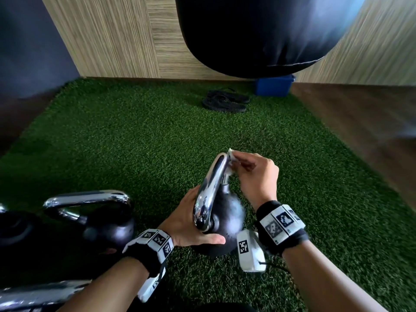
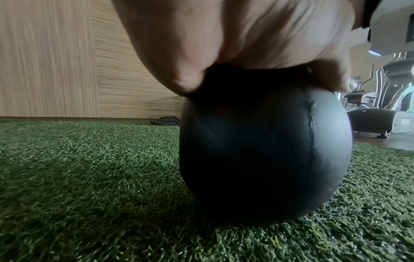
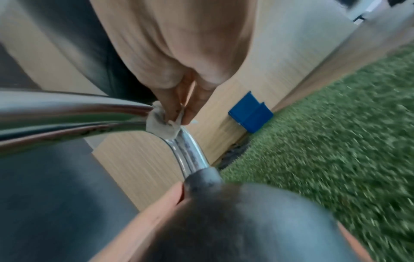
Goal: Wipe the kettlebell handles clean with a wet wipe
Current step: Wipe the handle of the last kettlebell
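Note:
A black kettlebell (image 1: pixel 229 218) with a chrome handle (image 1: pixel 211 188) stands tilted on the green turf. My left hand (image 1: pixel 186 224) cups its ball just below the handle, thumb across the front and fingers behind. In the left wrist view the palm (image 2: pixel 224 44) sits on top of the ball (image 2: pixel 264 150). My right hand (image 1: pixel 252 174) pinches a small white wet wipe (image 1: pixel 231 157) against the far upper corner of the handle. The right wrist view shows the wipe (image 3: pixel 162 123) wrapped on the handle's bend (image 3: pixel 190 152), with grey marks on it.
Two more chrome-handled kettlebells stand at my left (image 1: pixel 94 215) and lower left (image 1: pixel 33 293). A black punching bag (image 1: pixel 258 34) hangs ahead. Black sandals (image 1: pixel 225 101) and a blue box (image 1: pixel 274 85) lie by the wooden wall. Gym machines (image 2: pixel 380 106) stand off to the right.

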Action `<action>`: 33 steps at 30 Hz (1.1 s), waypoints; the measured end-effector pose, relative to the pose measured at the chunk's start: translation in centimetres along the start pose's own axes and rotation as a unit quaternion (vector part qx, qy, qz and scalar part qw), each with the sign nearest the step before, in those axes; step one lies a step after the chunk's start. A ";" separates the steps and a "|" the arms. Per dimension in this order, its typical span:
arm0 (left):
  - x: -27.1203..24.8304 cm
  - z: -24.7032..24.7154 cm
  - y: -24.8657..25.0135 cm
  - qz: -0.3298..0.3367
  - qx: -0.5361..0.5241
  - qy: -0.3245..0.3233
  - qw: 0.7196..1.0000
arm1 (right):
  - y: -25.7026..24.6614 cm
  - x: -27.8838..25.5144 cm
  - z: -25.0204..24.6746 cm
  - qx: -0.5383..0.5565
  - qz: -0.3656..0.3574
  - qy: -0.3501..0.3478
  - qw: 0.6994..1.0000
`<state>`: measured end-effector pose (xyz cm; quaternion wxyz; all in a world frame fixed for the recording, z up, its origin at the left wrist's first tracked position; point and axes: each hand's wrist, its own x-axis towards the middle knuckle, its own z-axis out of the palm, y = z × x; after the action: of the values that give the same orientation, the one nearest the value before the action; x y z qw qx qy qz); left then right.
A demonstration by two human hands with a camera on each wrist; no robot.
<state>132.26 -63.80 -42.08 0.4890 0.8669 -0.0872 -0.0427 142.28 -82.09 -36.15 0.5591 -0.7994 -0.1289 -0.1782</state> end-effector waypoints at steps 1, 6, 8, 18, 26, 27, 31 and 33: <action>0.0 0.0 -0.1 0.007 -0.013 -0.004 1.000 | -0.2 -0.3 -0.1 -0.005 -0.043 0.004 0.999; -0.2 0.0 -0.2 -0.019 -0.017 0.016 1.000 | -1.8 -2.0 -1.9 -0.035 -0.172 -0.019 0.984; -0.2 0.1 -0.4 -0.026 -0.003 0.014 1.000 | -2.5 -1.3 -2.2 -0.025 -0.143 -0.039 0.989; 0.4 0.1 0.5 0.016 0.052 0.002 0.999 | -6.4 -6.0 -4.7 -0.020 -0.136 -0.136 0.981; 0.2 0.6 -0.2 -0.027 0.047 -0.020 0.998 | -6.9 -7.5 -4.4 0.108 0.055 -0.248 0.961; -0.2 0.6 -0.1 -0.028 0.035 -0.004 0.999 | -6.8 -7.5 -4.5 0.110 0.060 -0.253 0.959; -0.9 0.2 0.4 -0.014 -0.003 -0.005 1.000 | -6.3 -8.3 -4.4 0.075 0.053 -0.291 0.952; -0.9 0.1 0.6 -0.008 0.015 0.017 1.000 | -6.0 -9.1 -4.1 0.060 0.054 -0.301 0.950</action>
<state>131.32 -63.97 -41.63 0.4768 0.8755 -0.0731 -0.0306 131.09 -83.95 -33.68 0.5499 -0.7868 -0.2583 0.1091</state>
